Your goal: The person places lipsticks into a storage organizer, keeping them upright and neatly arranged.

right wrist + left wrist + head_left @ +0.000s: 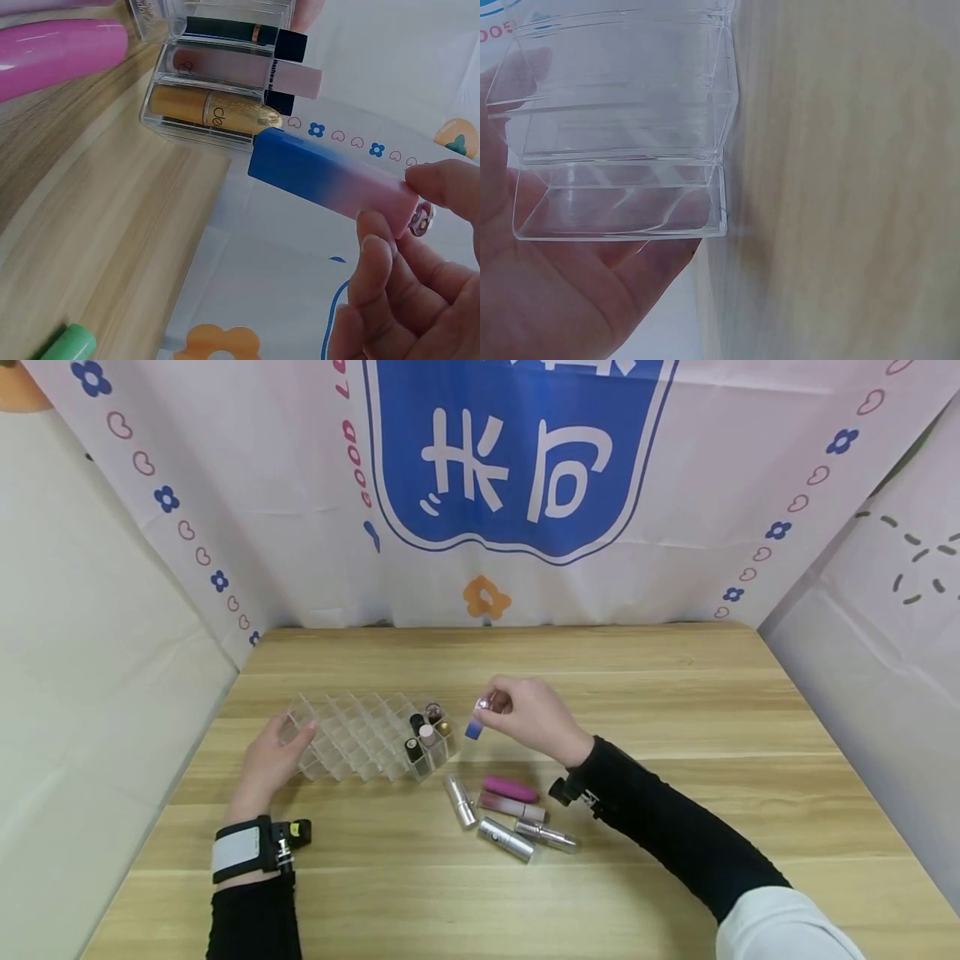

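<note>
A clear acrylic lipstick organizer point(358, 745) with slanted compartments stands at the left on the table. My left hand point(272, 762) grips its left end, thumb on the near side; through the clear plastic point(622, 127) fingers show in the left wrist view. Several lipsticks stand in the right-end compartments, among them a gold one point(180, 105) and a pale pink tube point(225, 67). Just right of that end, above the table, my right hand point(534, 717) pinches a square blue-to-pink lipstick point(322, 180) by its pink end, blue end pointing toward the organizer.
In front of the organizer's right end lie a magenta tube point(510, 789), a pinkish lip gloss tube point(512, 806) and several silver lipsticks point(506, 839). A green cylinder end point(69, 343) shows in the right wrist view. A printed cloth point(300, 527) hangs behind the wooden table point(637, 693).
</note>
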`<state>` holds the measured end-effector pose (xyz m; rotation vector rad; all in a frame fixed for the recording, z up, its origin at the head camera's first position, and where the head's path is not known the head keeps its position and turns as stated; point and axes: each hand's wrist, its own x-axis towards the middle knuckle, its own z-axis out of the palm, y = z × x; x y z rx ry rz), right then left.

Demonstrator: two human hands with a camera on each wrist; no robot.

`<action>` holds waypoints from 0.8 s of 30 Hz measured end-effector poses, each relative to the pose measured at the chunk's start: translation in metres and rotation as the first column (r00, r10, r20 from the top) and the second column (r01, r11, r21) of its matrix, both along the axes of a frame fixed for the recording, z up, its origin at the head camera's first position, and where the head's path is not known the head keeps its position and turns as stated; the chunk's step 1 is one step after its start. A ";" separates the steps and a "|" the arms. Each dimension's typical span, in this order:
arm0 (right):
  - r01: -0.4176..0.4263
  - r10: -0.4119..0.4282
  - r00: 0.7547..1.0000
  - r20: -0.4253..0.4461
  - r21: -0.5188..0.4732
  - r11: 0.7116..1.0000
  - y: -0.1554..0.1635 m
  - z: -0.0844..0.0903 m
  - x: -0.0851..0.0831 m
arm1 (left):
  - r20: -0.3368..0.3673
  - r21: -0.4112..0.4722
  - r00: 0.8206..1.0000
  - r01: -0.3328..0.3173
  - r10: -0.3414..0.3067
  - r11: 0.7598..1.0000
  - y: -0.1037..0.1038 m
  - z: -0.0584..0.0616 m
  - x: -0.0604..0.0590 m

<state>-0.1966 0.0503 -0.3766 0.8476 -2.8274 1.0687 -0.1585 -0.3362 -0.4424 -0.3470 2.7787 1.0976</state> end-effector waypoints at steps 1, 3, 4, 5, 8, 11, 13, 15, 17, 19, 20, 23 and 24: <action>-0.003 0.003 1.000 -0.005 0.000 1.000 -0.001 0.000 0.000 | 0.005 0.001 1.000 0.000 0.000 1.000 0.000 0.000 0.000; -0.008 0.008 1.000 -0.015 0.004 1.000 -0.002 0.001 0.000 | 0.014 0.005 1.000 0.001 -0.001 1.000 0.000 0.000 0.000; -0.009 0.009 1.000 -0.017 0.008 1.000 -0.002 0.001 0.000 | 0.019 0.007 1.000 0.002 -0.002 1.000 0.000 -0.001 0.000; -0.009 0.009 1.000 -0.020 0.011 1.000 -0.003 0.002 0.000 | 0.021 0.006 1.000 0.003 -0.003 1.000 0.000 -0.001 0.001; -0.010 0.010 1.000 -0.023 0.023 1.000 -0.006 0.004 0.000 | 0.025 0.006 1.000 0.003 -0.004 1.000 0.000 -0.002 0.001; -0.011 0.011 1.000 -0.010 0.019 1.000 -0.009 0.007 0.000 | 0.025 0.007 1.000 0.000 0.000 1.000 0.001 -0.002 0.002; -0.010 0.010 1.000 -0.002 0.012 1.000 -0.011 0.010 0.001 | 0.022 0.009 1.000 0.000 0.000 1.000 0.001 -0.002 0.002; -0.011 0.011 1.000 0.006 -0.001 1.000 -0.014 0.012 0.001 | 0.016 0.010 1.000 0.001 -0.001 1.000 0.001 -0.002 0.002; -0.011 0.011 1.000 0.005 -0.008 1.000 -0.016 0.014 0.001 | 0.011 0.010 1.000 0.003 -0.003 1.000 0.001 -0.001 0.002; -0.014 0.014 1.000 -0.004 -0.016 1.000 -0.018 0.016 0.000 | 0.006 0.011 1.000 0.002 -0.002 1.000 0.002 -0.001 0.001; -0.014 0.014 1.000 -0.013 -0.017 1.000 -0.019 0.016 0.000 | 0.005 0.012 1.000 0.001 -0.001 1.000 0.002 0.000 0.001; -0.015 0.014 0.999 -0.033 -0.025 1.000 -0.022 0.018 -0.001 | 0.003 0.008 1.000 -0.001 0.001 1.000 0.002 0.000 0.001; -0.014 0.014 0.999 -0.036 -0.027 1.000 -0.023 0.018 -0.001 | 0.003 0.007 1.000 -0.002 0.002 1.000 0.002 0.001 0.000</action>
